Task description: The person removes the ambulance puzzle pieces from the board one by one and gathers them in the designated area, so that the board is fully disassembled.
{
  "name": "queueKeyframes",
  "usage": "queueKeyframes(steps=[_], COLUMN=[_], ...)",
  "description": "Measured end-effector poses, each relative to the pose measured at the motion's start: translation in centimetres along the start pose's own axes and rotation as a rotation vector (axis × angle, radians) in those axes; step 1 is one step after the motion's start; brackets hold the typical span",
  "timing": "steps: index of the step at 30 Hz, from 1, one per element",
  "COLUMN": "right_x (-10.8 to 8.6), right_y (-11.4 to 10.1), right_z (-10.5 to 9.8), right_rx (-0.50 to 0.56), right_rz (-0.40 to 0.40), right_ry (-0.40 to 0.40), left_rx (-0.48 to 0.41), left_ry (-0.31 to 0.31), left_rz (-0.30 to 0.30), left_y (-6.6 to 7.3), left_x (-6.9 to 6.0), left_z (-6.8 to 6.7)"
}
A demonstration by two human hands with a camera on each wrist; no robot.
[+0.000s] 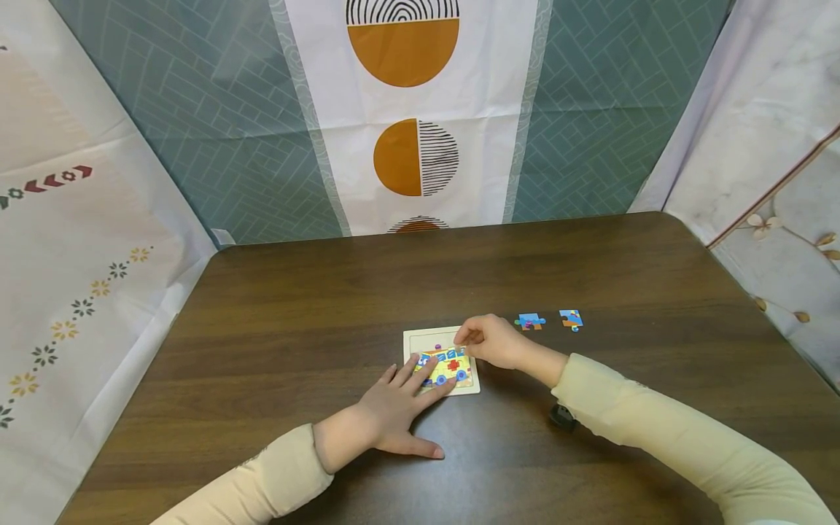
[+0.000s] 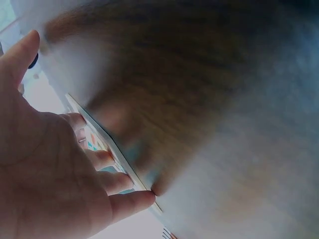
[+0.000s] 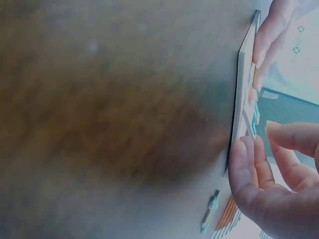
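Note:
A cream-framed jigsaw board point(image 1: 412, 337) lies on the brown table. Joined pieces in it form a yellow vehicle picture point(image 1: 453, 364) with blue wheels and a red cross. My left hand point(image 1: 397, 415) rests with spread fingers across the picture's left side; its thumb lies apart on the table. Over the board's right edge, my right hand point(image 1: 497, 341) has curled fingers at the picture's upper right. In the right wrist view, a tilted puzzle piece point(image 3: 251, 127) appears between its thumb and fingertips, partly hidden by them.
Two loose puzzle pieces, one blue point(image 1: 529, 321) and one blue and yellow point(image 1: 571, 319), lie on the table point(image 1: 315, 306) beyond the right hand. A dark wrist device point(image 1: 562, 416) shows below the right sleeve. Patterned cloths hang around the table.

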State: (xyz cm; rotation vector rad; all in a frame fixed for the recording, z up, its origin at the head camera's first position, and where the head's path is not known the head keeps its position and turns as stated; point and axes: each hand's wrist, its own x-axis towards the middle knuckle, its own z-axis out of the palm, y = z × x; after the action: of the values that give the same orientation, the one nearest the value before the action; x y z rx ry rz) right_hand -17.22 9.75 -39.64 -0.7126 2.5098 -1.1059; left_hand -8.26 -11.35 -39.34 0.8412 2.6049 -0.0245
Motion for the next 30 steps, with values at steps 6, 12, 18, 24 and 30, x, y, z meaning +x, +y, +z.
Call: queueKeyframes(steps=[6,12,18,24,30], right_x=[0.21,0.11,0.16,0.5,0.69], right_y=[0.05,0.58,0.22,-0.1,-0.12], right_z=[0.35,0.38,0.49,0.65,0.67], right_rx=[0.047,0.128,0.162,0.166,0.193], right_rz=[0.037,0.032,0.109,0.208,0.238], right_ry=[0.028,0.023,0.018,0.031,0.017], left_rx=[-0.007,-0.014,-0.016,-0.007,0.013], left_ry=[-0.01,-0.014,-0.009,-0.007,0.011], left_rz=[-0.006,-0.009,-0.009,-0.012,-0.007], left_y=[0.06,0.06,0.07,-0.02,0.07], left_x=[-0.05,-0.02,-0.02,0.06,0.01], left_z=[-0.1,-0.13,-0.13,-0.13,-0.06])
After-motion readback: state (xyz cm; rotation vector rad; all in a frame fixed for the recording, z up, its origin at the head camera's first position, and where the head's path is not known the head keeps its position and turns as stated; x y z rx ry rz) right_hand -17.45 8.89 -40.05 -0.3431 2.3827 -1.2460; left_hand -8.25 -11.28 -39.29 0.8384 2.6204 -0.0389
